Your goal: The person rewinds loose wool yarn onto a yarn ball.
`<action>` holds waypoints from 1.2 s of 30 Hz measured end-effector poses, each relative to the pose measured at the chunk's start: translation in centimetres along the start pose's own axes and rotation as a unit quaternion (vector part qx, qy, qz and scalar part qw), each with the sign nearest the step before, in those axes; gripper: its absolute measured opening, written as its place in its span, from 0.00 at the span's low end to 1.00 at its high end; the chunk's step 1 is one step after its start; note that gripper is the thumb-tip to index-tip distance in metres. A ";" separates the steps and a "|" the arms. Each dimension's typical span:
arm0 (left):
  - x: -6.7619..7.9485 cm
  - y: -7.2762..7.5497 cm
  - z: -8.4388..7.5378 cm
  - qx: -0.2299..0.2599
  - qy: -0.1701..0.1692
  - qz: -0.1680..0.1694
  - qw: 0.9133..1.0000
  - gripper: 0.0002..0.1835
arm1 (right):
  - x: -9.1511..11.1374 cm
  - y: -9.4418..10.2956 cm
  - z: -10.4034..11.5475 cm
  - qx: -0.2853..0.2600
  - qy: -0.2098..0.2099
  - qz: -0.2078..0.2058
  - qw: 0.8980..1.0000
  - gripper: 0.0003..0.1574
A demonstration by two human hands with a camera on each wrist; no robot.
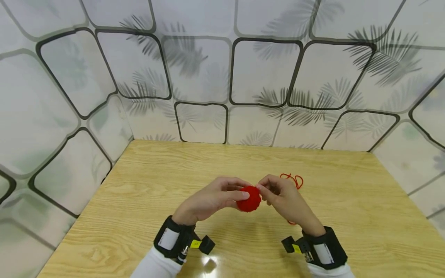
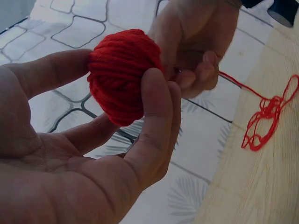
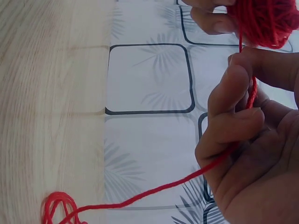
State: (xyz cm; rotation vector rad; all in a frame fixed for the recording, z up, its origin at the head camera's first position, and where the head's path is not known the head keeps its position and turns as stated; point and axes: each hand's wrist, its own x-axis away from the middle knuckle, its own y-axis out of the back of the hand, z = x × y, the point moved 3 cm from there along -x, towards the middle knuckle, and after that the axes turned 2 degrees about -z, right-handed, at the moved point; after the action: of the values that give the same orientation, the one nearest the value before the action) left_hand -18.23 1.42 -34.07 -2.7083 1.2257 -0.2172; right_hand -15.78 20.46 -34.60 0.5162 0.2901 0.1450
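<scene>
My left hand (image 1: 215, 197) grips a ball of red yarn (image 2: 122, 77) between thumb and fingers, above the table. Wound strands cross its surface in the left wrist view. Close to the ball's right side, my right hand (image 1: 286, 199) pinches the red yarn strand (image 3: 254, 91) between thumb and forefinger. The other fingers of that hand curl round the strand. From there the strand runs down to a loose tangle of red yarn (image 2: 264, 119) on the table.
The wooden table (image 1: 156, 166) has a pale grain. Behind it and at both sides stands a wall covering (image 1: 201, 69) with dark rounded outlines and palm leaves. Each wrist wears a black strap (image 1: 325, 247) with a small camera.
</scene>
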 end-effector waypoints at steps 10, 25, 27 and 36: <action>-0.3 -0.2 0.8 -0.195 0.002 -0.060 0.979 0.19 | 0.1 0.3 0.7 0.008 -0.005 -0.024 1.000 0.13; -0.7 1.2 1.5 -0.192 -0.034 -0.196 0.961 0.24 | 0.8 -0.5 3.0 0.053 0.036 0.000 0.998 0.10; -0.8 1.4 1.5 -0.147 -0.036 -0.202 0.968 0.25 | 0.9 -0.7 3.3 0.055 0.041 0.005 0.998 0.09; -1.0 2.0 1.1 0.033 -0.050 -0.213 0.975 0.29 | 1.1 -1.4 3.9 0.057 0.060 0.033 0.996 0.06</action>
State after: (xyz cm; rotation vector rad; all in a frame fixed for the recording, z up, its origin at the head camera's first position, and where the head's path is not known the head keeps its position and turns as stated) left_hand -20.16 0.97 -35.64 -2.8505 0.5867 -0.1656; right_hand -13.48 17.65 -32.35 0.6310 0.4000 0.2259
